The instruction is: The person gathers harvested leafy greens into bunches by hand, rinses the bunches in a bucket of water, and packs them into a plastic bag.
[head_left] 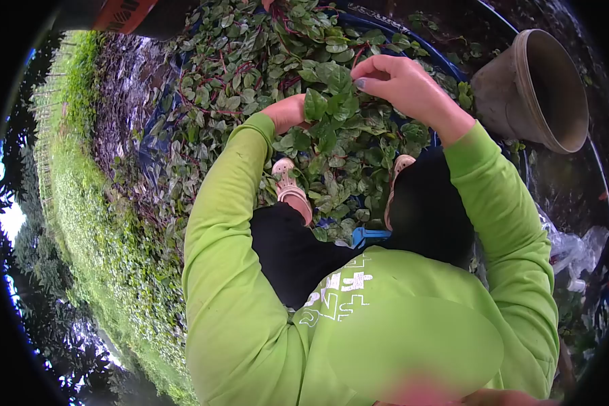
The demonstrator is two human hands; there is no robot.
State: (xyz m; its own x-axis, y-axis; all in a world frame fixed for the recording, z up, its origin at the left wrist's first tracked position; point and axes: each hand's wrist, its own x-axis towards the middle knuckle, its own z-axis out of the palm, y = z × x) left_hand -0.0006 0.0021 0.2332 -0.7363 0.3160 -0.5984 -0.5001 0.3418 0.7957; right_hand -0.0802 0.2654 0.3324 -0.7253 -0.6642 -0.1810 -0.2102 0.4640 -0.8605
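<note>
A bunch of green leaves (pixel 331 98) on reddish stems is between my two hands, above a wide heap of leafy vines (pixel 216 88). My left hand (pixel 287 111) is at the left side of the bunch, its fingers mostly hidden behind the leaves. On the right, my right hand (pixel 389 80) has thumb and forefinger pressed together at the bunch's upper right edge, by a stem. What lies between those fingertips is too small to make out.
A grey-brown bucket (pixel 504 91) lies tipped at the right. Blue sheeting (pixel 446 62) shows under the vines. A blue plastic object (pixel 370 235) is between my legs, near my pink clogs (pixel 285 177). Clear plastic bags (pixel 578 250) lie at the right.
</note>
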